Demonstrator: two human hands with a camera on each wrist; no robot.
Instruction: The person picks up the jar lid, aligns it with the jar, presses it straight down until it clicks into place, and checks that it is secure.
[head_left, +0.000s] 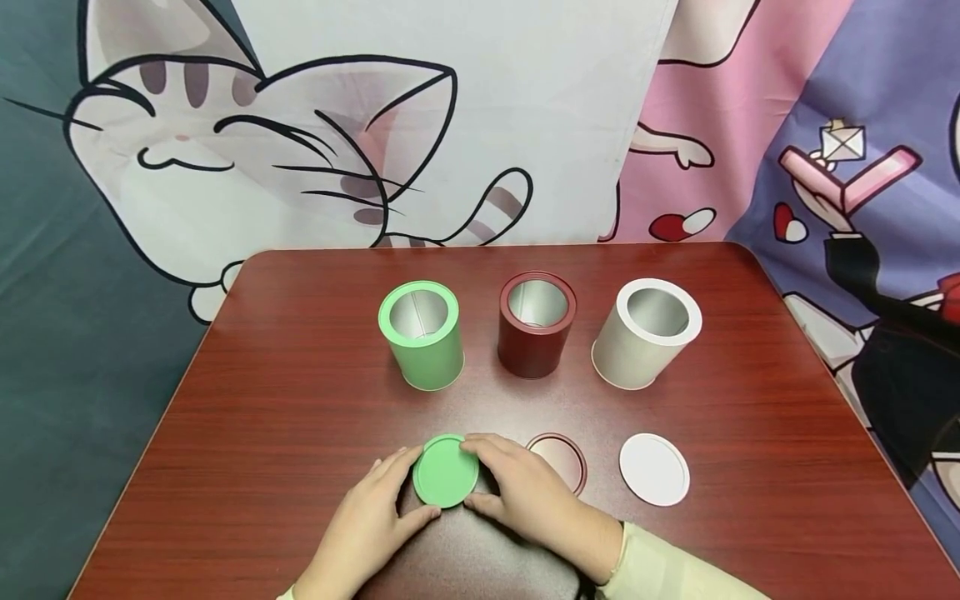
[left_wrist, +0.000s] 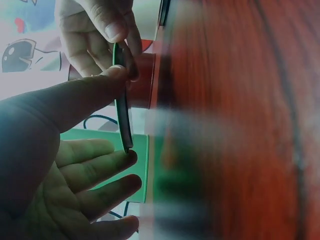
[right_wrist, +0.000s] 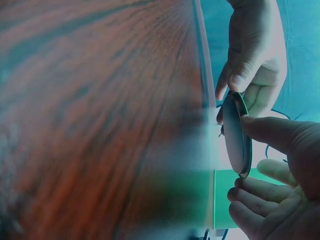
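Observation:
Between both hands a round green lid [head_left: 446, 471] is held by its rim, green face up. My left hand [head_left: 372, 510] pinches it from the left, thumb at the near edge and fingertips at the far-left edge. From the right, my right hand [head_left: 528, 492] grips it with thumb near and index finger on the far edge. In both wrist views the lid [left_wrist: 122, 105] appears edge-on, raised off the tabletop. Behind it stands the green can [head_left: 429, 354], uncovered and upright.
An open dark red can [head_left: 534, 346] and an open white can [head_left: 633, 354] stand right of the green one. A dark red-rimmed lid [head_left: 567, 460], partly hidden by my right hand, and a white lid [head_left: 655, 469] lie on the brown table [head_left: 757, 433].

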